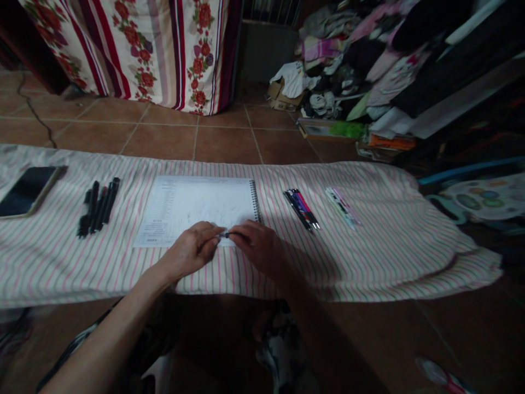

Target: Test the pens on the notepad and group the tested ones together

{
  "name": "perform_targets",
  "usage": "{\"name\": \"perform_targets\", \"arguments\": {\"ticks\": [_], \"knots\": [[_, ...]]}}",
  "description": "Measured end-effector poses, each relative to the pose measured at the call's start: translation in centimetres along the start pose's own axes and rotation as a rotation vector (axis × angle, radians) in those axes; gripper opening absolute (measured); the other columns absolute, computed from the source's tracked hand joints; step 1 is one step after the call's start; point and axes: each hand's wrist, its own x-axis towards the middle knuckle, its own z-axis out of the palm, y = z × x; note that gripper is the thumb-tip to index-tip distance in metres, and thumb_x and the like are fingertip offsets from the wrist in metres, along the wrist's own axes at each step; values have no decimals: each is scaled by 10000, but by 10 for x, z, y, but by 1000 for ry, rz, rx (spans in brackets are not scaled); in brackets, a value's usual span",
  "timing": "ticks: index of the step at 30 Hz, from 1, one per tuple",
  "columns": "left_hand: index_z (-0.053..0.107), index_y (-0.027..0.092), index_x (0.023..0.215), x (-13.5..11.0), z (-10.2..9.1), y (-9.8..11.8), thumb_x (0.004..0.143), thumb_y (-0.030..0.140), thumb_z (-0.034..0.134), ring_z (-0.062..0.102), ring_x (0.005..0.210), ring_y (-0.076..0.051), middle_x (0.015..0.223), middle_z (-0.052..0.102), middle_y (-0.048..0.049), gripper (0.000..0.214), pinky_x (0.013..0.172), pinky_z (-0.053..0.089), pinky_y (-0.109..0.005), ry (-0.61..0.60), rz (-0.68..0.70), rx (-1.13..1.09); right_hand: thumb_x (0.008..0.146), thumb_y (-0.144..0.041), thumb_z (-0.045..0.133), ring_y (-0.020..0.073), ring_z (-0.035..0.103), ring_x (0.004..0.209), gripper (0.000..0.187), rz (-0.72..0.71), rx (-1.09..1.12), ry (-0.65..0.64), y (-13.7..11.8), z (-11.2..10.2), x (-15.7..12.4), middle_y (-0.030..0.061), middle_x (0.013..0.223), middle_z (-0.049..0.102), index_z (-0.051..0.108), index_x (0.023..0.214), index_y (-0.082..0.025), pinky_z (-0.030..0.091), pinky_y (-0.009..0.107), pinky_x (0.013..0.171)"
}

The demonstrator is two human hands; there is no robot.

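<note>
My left hand and my right hand meet over the near edge of a spiral notebook on a striped cloth. Both hands are closed in a pinch on the two ends of a small dark pen held level between them. The notebook lies open to a white page with faint print, its spiral on the right side. Most of the pen is hidden by my fingers.
A bundle of black pens lies left of the notebook, and a phone lies further left. Coloured pens and pale pens lie to the right. Piled clothes and a floral bedsheet stand beyond the tiled floor.
</note>
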Motion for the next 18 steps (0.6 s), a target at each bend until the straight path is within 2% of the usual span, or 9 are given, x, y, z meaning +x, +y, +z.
{"name": "perform_targets", "arguments": {"ticks": [7, 12, 18], "knots": [[625, 163, 1138, 0, 3, -3, 925, 242, 416, 604, 879, -180, 917, 660, -84, 309, 787, 515, -334, 7, 18, 62, 867, -261, 550, 126, 636, 646, 95, 238, 163, -29, -10, -3, 1, -10, 723, 681, 622, 915, -222, 434, 217, 623], [632, 175, 1113, -2, 2, -2, 925, 254, 413, 606, 843, -172, 893, 660, -71, 300, 763, 517, -323, 10, 13, 91, 880, -285, 523, 122, 631, 657, 128, 229, 210, -70, -9, -3, 3, -11, 731, 685, 622, 831, -221, 442, 223, 638], [647, 168, 1052, -1, 1, 2, 923, 257, 405, 603, 808, -169, 850, 649, -66, 289, 727, 511, -308, 2, -27, 78, 811, -224, 603, 145, 650, 726, 70, 243, 264, -41, -5, 0, 1, 12, 814, 702, 621, 877, -214, 479, 249, 683]]}}
